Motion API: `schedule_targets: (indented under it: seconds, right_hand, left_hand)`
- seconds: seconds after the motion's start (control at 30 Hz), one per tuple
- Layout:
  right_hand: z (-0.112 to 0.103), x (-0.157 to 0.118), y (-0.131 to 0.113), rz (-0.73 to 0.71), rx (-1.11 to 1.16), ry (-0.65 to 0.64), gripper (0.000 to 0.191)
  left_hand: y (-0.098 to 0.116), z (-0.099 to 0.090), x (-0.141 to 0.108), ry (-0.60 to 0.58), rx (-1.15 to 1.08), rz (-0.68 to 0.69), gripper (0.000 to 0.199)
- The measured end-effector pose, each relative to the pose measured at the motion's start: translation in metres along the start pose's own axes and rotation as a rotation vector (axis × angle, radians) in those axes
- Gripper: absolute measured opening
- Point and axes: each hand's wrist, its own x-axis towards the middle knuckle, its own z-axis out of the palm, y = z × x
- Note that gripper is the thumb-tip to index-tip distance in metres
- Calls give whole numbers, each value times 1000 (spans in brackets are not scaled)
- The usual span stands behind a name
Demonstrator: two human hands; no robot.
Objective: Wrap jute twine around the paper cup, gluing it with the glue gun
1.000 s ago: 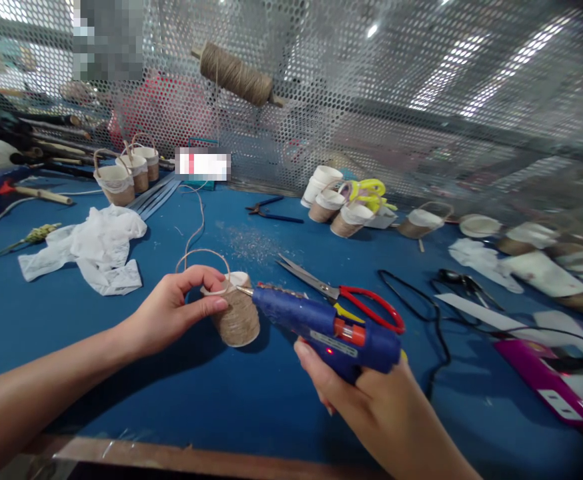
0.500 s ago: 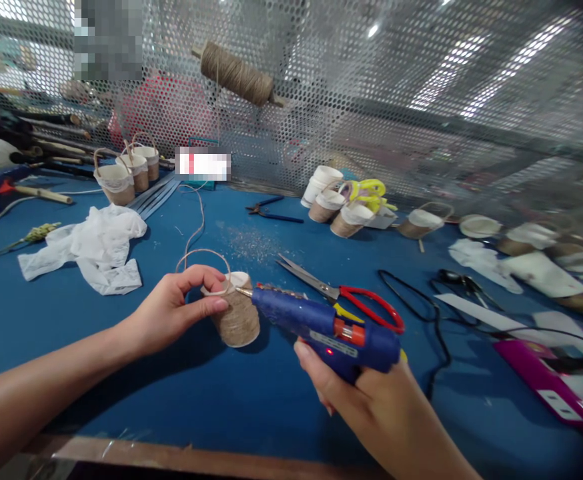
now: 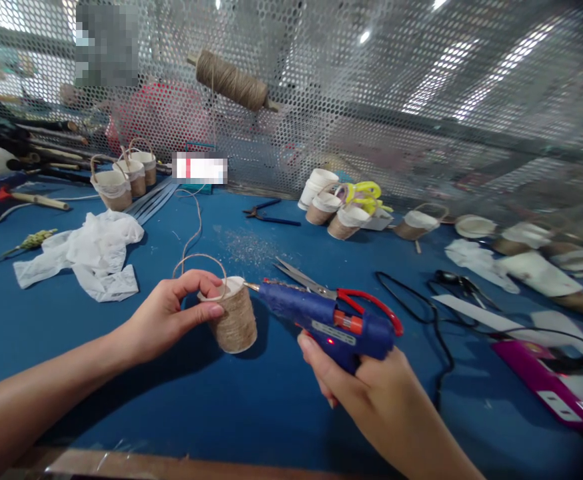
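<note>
My left hand (image 3: pixel 189 303) pinches the rim of a twine-wrapped paper cup (image 3: pixel 235 323), thumb outside and fingers at the inner edge. A strand of twine (image 3: pixel 200 255) loops up from the cup's rim and trails away over the table. My right hand (image 3: pixel 354 387) is wrapped round the handle of a blue glue gun (image 3: pixel 316 313), whose small red light glows. The gun's metal tip points left and sits at the cup's upper right rim; whether it touches cannot be made out. Behind the gun lie red-handled scissors (image 3: pixel 366 303), partly covered by it.
White lace fabric (image 3: pixel 89 250) lies at the left, with lace-trimmed cups (image 3: pixel 113 192) behind it. Blue-handled pliers (image 3: pixel 274 219) rest farther back. More cups (image 3: pixel 349 222) stand along the back right. A magenta power strip (image 3: pixel 546 383) and black cables lie right. A twine spool (image 3: pixel 231 80) hangs on the mesh.
The glue gun's tip has shifted from the front of the cup near my left fingers to the right side of its rim. My left hand keeps its hold.
</note>
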Motion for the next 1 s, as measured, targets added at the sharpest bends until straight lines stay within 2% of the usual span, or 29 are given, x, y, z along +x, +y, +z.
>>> schedule_targets:
  seconds: [0.33, 0.47, 0.73, 1.0]
  right_hand:
    - [1, 0, 3, -49, 16, -5, 30]
    - [1, 0, -3, -114, 41, -19, 29]
    - [-2, 4, -18, -120, 141, -93, 26]
    - [6, -2, -10, -134, 105, -81, 22]
  left_hand:
    - [0, 1, -1, 14, -2, -17, 12]
    - [-1, 1, 0, 14, -13, -23, 12]
    - [0, 2, 1, 16, -28, -26, 11]
    - [-2, 2, 0, 2, -20, -15, 12]
